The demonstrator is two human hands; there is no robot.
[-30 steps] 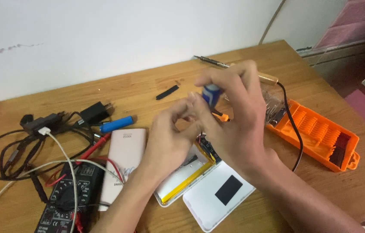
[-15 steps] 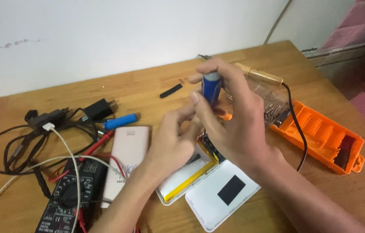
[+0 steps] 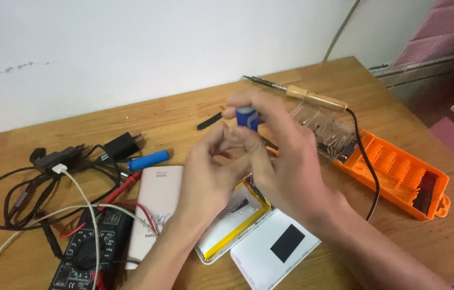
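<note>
My right hand (image 3: 291,161) pinches blue screwdriver (image 3: 247,116) mid-frame, left hand (image 3: 205,172) steadies its tip; loose pinch could drop it onto opened power bank (image 3: 238,225).

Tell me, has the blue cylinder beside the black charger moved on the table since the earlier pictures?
No. The blue cylinder lies as before, just right of the black charger.

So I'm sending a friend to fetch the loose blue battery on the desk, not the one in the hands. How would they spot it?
On the wooden table, look left of the hands, beside the black plug adapter. The blue cylinder lies there on its side, the only blue thing on the tabletop.
</note>
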